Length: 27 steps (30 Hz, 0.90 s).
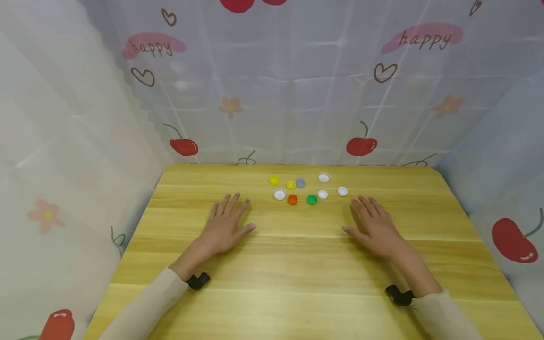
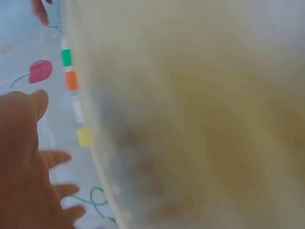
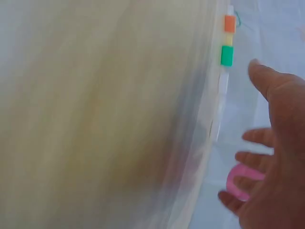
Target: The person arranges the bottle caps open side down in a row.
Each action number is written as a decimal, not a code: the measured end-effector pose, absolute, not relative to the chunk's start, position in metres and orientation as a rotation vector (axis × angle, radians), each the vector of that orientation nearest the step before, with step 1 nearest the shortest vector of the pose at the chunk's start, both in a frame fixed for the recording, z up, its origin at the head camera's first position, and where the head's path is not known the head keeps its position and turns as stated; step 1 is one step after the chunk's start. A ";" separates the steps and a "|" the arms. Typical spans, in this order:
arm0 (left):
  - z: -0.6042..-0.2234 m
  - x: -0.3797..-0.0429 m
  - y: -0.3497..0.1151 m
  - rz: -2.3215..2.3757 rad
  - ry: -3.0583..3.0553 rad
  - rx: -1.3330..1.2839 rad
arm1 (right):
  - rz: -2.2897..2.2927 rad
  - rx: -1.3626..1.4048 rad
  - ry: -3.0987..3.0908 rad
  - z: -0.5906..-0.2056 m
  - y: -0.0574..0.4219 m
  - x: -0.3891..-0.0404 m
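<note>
My left hand (image 1: 223,229) is palm down over the left part of the table, fingers spread and holding nothing. On the right, my right hand (image 1: 376,229) is also palm down, its fingers stretched toward the bottle caps. Between and beyond the hands lie several small round caps: an orange cap (image 1: 293,199), a green cap (image 1: 312,199), a yellow cap (image 1: 274,180), another yellow cap (image 1: 291,185) and a greyish-blue cap (image 1: 300,183). White caps lie among them, one at the left (image 1: 279,194) and one nearest my right fingertips (image 1: 342,191). Both wrist views show the hands with fingers extended.
The wood-grain table (image 1: 272,283) has rounded far corners. A white curtain (image 1: 289,118) printed with cherries, hearts and flowers hangs behind it, with more sheeting at both sides. Dark wrist cameras (image 1: 399,295) sit at the cuffs of the light sleeves (image 1: 446,316).
</note>
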<state>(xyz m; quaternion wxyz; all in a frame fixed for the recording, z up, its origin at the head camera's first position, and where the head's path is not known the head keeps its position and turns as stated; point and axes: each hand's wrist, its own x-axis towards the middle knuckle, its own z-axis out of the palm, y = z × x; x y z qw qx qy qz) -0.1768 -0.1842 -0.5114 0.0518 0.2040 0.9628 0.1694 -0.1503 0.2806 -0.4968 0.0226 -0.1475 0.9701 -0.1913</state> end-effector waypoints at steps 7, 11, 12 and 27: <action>-0.512 -0.201 -0.163 0.947 2.672 0.760 | -0.787 -0.766 3.022 -0.500 0.231 -0.177; -0.514 -0.222 -0.145 1.061 2.645 0.727 | -0.870 -0.766 3.009 -0.503 0.200 -0.197; -0.515 -0.227 -0.141 1.107 2.633 0.706 | -0.883 -0.750 3.012 -0.505 0.193 -0.202; -0.528 -0.275 -0.126 1.475 2.532 0.393 | -0.954 -0.628 2.967 -0.516 0.120 -0.266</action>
